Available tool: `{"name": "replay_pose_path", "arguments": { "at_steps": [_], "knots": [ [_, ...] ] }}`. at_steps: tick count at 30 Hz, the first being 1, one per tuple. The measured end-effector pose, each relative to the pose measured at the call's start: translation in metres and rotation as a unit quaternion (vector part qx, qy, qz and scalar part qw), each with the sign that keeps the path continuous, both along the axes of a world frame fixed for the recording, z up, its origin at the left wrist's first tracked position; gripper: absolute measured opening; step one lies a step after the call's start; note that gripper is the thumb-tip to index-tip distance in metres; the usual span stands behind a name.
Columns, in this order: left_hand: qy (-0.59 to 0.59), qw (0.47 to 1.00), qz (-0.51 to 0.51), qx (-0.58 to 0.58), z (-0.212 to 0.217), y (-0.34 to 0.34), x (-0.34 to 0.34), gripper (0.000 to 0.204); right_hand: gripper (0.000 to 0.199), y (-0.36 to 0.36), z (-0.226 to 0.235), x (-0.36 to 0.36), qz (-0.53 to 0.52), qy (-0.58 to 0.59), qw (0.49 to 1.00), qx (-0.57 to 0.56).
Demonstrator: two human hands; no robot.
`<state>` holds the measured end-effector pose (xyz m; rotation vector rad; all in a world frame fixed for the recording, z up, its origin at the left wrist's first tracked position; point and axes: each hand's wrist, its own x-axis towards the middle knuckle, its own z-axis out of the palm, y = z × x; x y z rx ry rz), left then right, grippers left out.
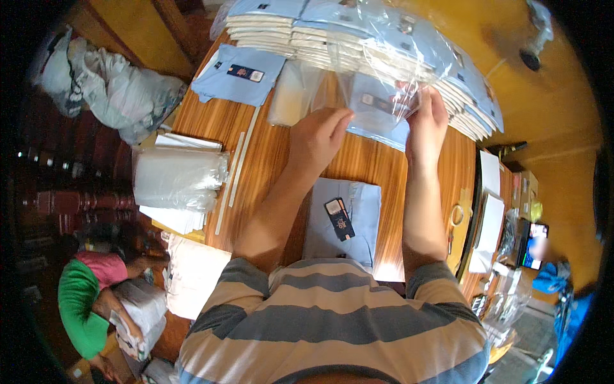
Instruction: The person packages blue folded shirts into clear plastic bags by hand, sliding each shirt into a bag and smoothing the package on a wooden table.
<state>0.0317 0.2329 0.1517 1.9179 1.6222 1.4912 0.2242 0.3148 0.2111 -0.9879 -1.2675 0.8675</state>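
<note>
A clear plastic bag [393, 54] is held up over the far part of the table, between my two hands. My left hand [320, 136] pinches its left side, and my right hand [426, 125] grips the opposite side. Behind the see-through film lies a folded light blue garment [400, 136] with a dark tag. Closer to me, a folded blue garment [320, 221] rests on the table with dark tags [339, 219] on top. At the far left is one more tagged blue garment [265, 61], beside a pile of clear bags [289, 105].
Tall stacks of folded blue garments [259, 29] line the table's far edge. Packs of plastic bags [176, 176] lie at the left edge, near thin pale strips [238, 169]. A tape roll [456, 216] sits on the right. Another person in a green sleeve [83, 307] works at lower left.
</note>
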Motion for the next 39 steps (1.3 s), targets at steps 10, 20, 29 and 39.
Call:
{"name": "replay_pose_path", "arguments": {
  "at_steps": [10,20,29,39],
  "knots": [
    [0.090,0.901,-0.355,-0.231,0.115,-0.064,-0.011,0.027,0.037,-0.158,0.019,0.066,0.197,-0.531,0.809,0.157],
    [-0.513,0.699,-0.426,-0.258,-0.032,-0.106,-0.031,0.143,0.027,-0.175,0.008,0.111,0.134,-0.117,0.956,-0.232],
    [-0.538,0.689,-0.290,-0.390,-0.086,-0.156,0.058,0.031,0.022,-0.180,-0.035,0.129,0.081,0.014,0.983,-0.164],
    [-0.444,0.723,-0.181,-0.498,-0.106,-0.097,0.020,0.045,0.016,-0.156,-0.170,0.160,0.166,0.021,0.935,-0.312]
  ]
}}
